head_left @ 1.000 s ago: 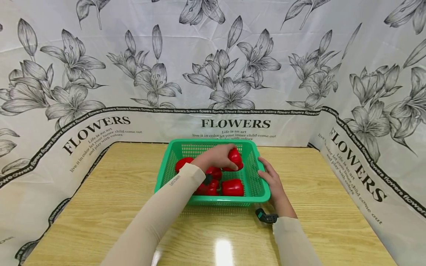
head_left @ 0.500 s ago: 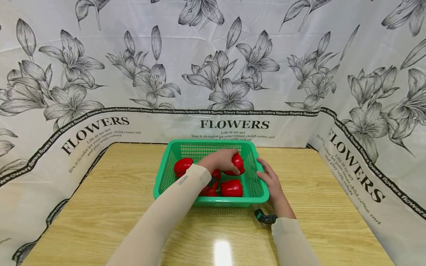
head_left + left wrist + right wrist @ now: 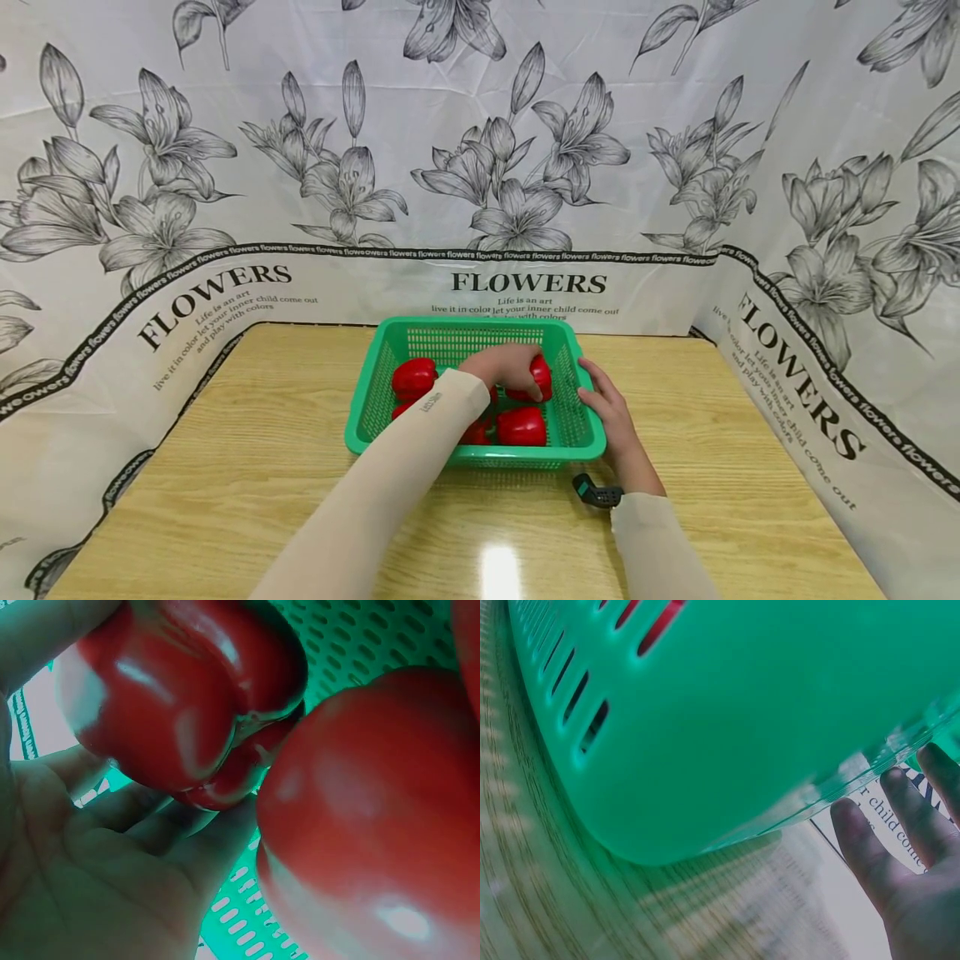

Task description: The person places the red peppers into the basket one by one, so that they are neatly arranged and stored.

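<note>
A green plastic basket point(image 3: 480, 451) with slotted walls stands on the table, and several red bell peppers lie inside. My left hand point(image 3: 508, 367) reaches into its right half and grips one red bell pepper point(image 3: 542, 377), thumb and fingers around it. In the left wrist view, that bell pepper point(image 3: 165, 690) sits between thumb and fingers, close to another bell pepper point(image 3: 375, 802). A bell pepper point(image 3: 522, 427) lies just in front of the left hand. My right hand point(image 3: 617, 417) touches the basket's right rim with fairly straight fingers point(image 3: 866, 844).
Another bell pepper point(image 3: 414, 379) lies at the basket's left side; more are partly hidden by the left forearm. The wooden table point(image 3: 720, 450) extends around the basket. Behind it hangs a flower-printed cloth point(image 3: 360, 283). A black wrist device point(image 3: 597, 492) is on the right wrist.
My left hand has moved slightly right and lower into the basket with the bell pepper. The right hand has stayed at the rim.
</note>
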Action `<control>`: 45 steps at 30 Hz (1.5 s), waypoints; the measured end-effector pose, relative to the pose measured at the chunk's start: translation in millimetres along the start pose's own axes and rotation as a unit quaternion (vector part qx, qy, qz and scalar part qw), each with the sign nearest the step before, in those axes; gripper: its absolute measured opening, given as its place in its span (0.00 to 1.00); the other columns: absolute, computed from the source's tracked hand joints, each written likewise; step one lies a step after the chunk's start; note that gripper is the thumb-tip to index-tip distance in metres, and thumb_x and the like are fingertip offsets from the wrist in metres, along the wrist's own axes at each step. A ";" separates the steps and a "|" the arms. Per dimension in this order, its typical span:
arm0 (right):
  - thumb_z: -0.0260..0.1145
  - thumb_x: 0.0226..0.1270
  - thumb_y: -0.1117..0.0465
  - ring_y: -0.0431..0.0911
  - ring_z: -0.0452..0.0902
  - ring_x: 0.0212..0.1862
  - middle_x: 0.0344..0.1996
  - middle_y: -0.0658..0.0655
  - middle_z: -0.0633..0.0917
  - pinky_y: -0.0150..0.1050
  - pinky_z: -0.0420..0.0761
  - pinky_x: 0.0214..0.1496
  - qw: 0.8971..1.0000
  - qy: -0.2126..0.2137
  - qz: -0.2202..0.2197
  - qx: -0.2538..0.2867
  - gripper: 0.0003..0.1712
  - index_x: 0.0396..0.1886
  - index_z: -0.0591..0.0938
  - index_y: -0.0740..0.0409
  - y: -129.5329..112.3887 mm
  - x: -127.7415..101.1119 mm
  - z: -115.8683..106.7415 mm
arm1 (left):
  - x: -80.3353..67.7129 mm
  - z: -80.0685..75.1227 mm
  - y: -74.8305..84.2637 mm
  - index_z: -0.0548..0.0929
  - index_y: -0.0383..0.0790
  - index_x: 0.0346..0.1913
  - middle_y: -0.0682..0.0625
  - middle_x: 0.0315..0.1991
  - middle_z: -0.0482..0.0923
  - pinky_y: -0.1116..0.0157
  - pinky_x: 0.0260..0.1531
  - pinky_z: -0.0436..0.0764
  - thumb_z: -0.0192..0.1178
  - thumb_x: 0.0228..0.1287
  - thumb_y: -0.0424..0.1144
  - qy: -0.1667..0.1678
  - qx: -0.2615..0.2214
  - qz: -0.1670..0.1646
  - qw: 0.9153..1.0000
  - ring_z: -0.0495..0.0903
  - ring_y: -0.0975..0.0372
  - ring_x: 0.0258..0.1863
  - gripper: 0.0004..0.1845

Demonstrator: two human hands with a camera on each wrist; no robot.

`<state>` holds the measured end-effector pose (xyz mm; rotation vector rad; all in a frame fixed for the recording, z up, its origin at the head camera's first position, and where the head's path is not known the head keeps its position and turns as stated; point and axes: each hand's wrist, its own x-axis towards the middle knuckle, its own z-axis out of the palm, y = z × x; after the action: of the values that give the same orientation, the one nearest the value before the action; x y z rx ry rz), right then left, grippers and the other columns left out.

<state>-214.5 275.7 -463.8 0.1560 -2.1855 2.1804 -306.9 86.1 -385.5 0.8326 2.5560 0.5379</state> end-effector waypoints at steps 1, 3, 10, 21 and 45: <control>0.48 0.77 0.56 0.54 0.58 0.69 0.77 0.53 0.53 0.29 0.77 0.51 1.000 0.001 0.000 0.000 0.31 0.76 0.55 0.48 0.2 -0.1 -0.2 | 1.3 0.6 0.2 0.70 0.48 0.61 0.52 0.43 0.77 0.63 0.36 0.79 0.69 0.54 0.47 -0.004 0.000 -0.001 1.000 0.77 0.59 0.41 0.31; 0.49 0.77 0.56 0.53 0.59 0.68 0.77 0.53 0.53 0.30 0.78 0.51 1.000 0.002 -0.003 -0.001 0.31 0.76 0.55 0.48 0.7 -0.3 -0.5 | 4.3 1.5 0.2 0.70 0.49 0.59 0.52 0.43 0.76 0.63 0.36 0.78 0.69 0.54 0.46 -0.011 -0.003 -0.005 1.000 0.76 0.59 0.41 0.30; 0.49 0.77 0.55 0.51 0.62 0.65 0.76 0.54 0.55 0.32 0.79 0.51 1.000 0.004 -0.002 -0.002 0.31 0.76 0.55 0.48 2.3 -1.2 -1.1 | 12.6 4.1 -1.5 0.72 0.49 0.50 0.50 0.41 0.77 0.62 0.35 0.79 0.69 0.53 0.42 -0.030 -0.013 -0.019 0.999 0.77 0.57 0.39 0.22; 0.49 0.76 0.55 0.53 0.61 0.67 0.77 0.54 0.55 0.31 0.79 0.51 1.000 0.001 -0.008 -0.003 0.31 0.76 0.56 0.48 4.0 0.2 -1.5 | 13.6 6.8 -0.7 0.72 0.50 0.51 0.51 0.42 0.76 0.62 0.38 0.78 0.72 0.50 0.43 -0.035 -0.004 -0.042 0.998 0.76 0.57 0.42 0.26; 0.49 0.77 0.56 0.52 0.59 0.68 0.77 0.53 0.53 0.29 0.78 0.52 1.000 0.002 0.001 0.002 0.31 0.76 0.55 0.48 0.2 0.1 0.4 | 8.4 1.0 0.2 0.66 0.53 0.70 0.49 0.55 0.75 0.58 0.47 0.78 0.72 0.51 0.46 -0.038 -0.005 -0.057 0.998 0.73 0.57 0.50 0.41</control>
<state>-214.6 275.3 -463.9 0.1493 -2.1816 2.1844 -312.5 91.7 -388.3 0.6863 2.5103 0.4738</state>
